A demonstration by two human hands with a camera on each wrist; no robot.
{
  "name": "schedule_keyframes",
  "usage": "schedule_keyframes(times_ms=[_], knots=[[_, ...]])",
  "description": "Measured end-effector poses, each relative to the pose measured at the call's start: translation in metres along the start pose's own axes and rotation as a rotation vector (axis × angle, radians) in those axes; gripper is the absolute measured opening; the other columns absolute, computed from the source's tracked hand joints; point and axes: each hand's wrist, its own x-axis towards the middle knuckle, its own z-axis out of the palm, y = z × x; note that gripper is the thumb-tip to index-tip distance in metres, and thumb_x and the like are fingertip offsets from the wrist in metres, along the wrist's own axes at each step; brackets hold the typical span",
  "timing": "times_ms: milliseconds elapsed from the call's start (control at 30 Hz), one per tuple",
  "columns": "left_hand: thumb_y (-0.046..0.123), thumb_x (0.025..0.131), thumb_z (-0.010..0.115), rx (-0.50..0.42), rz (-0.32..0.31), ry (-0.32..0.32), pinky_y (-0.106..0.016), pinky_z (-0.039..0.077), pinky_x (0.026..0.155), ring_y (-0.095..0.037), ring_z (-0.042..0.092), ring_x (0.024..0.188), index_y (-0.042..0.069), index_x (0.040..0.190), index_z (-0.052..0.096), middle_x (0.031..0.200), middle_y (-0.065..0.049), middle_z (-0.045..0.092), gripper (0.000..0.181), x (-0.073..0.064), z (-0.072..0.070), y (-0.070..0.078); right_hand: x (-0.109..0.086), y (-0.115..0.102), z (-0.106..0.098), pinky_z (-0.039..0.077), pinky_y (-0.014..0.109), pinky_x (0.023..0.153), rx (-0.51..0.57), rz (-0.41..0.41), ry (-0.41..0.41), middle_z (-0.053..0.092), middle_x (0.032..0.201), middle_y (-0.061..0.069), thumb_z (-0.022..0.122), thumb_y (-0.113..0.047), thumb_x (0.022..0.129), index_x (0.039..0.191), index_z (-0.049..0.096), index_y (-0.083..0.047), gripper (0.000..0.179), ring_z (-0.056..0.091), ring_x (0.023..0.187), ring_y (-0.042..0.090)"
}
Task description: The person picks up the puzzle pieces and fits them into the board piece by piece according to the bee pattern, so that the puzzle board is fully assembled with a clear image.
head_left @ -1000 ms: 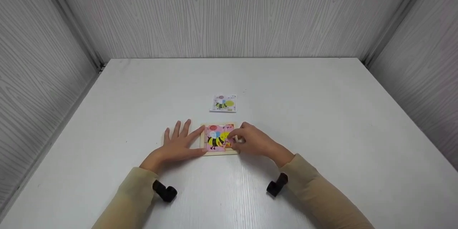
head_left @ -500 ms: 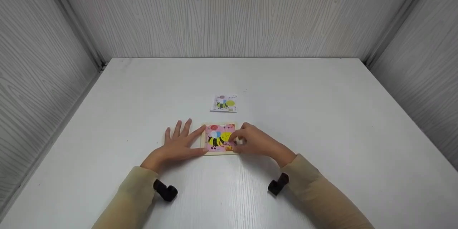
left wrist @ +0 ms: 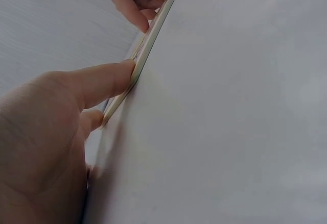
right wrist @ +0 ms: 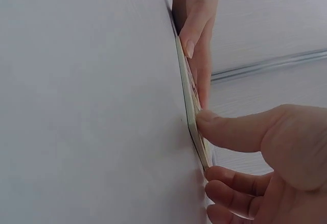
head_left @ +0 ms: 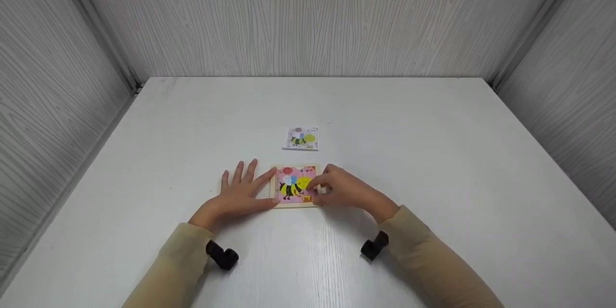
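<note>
A square bee jigsaw puzzle (head_left: 291, 185) lies flat in its pale wooden frame (head_left: 296, 206) in the head view. My left hand (head_left: 240, 196) has its fingers spread; thumb and forefinger rest on the frame's left side. At the right, my right hand (head_left: 344, 190) has curled fingers, with thumb and forefinger pinching a puzzle piece (head_left: 308, 198) at the lower right, the one showing an orange pot. The hand hides part of that piece and of the frame's right side. Both wrist views show the frame (left wrist: 148, 43) edge-on, with fingers at both ends.
A small card (head_left: 301, 139) with a paler print of the same bee picture lies just beyond the puzzle. The white table (head_left: 409, 130) is bounded by grey wood-grain panels (head_left: 308, 19) at the back and both sides.
The pot piece at the lower right has shifted down and now sits level with the rest of the picture. My left hand has stayed in place; the right has barely moved.
</note>
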Motion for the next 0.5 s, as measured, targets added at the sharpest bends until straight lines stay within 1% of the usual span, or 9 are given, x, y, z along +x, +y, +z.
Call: schedule_keyframes(times_ms=[100, 200, 367, 500], knots=[[0.065, 0.084, 0.047, 0.004, -0.005, -0.003, -0.062, -0.015, 0.100, -0.040, -0.017, 0.136, 0.027, 0.149, 0.020, 0.154, -0.017, -0.007, 0.080, 0.0006, 0.0011, 0.0004, -0.0019, -0.0003, -0.0035, 0.042, 0.030, 0.075, 0.008, -0.020, -0.010, 0.049, 0.095, 0.001, 0.074, -0.023, 0.081, 0.103, 0.073, -0.019, 0.023, 0.046, 0.089, 0.018], [0.065, 0.083, 0.048, 0.008, -0.012, -0.001, -0.062, -0.015, 0.100, -0.040, -0.017, 0.136, 0.027, 0.149, 0.021, 0.154, -0.017, -0.007, 0.080, 0.0010, 0.0022, 0.0015, -0.0040, -0.0011, -0.0049, 0.041, 0.029, 0.073, -0.017, -0.039, -0.032, 0.048, 0.091, -0.001, 0.075, -0.022, 0.080, 0.100, 0.075, -0.017, 0.021, 0.044, 0.086, 0.017], [0.065, 0.084, 0.048, 0.012, -0.006, 0.005, -0.062, -0.014, 0.100, -0.040, -0.015, 0.137, 0.027, 0.149, 0.021, 0.154, -0.017, -0.005, 0.080, 0.0006, 0.0023, 0.0026, -0.0067, -0.0019, -0.0042, 0.041, 0.026, 0.068, -0.077, -0.082, -0.065, 0.052, 0.088, -0.001, 0.075, -0.020, 0.080, 0.103, 0.074, -0.014, 0.024, 0.045, 0.081, 0.015], [0.063, 0.084, 0.048, -0.005, 0.002, 0.003, -0.061, -0.014, 0.100, -0.039, -0.015, 0.137, 0.028, 0.149, 0.020, 0.154, -0.016, -0.006, 0.079, 0.0009, 0.0020, 0.0031, -0.0074, 0.0009, -0.0073, 0.042, 0.026, 0.069, -0.094, -0.104, -0.081, 0.054, 0.090, 0.000, 0.074, -0.021, 0.081, 0.106, 0.073, -0.016, 0.026, 0.046, 0.081, 0.015]])
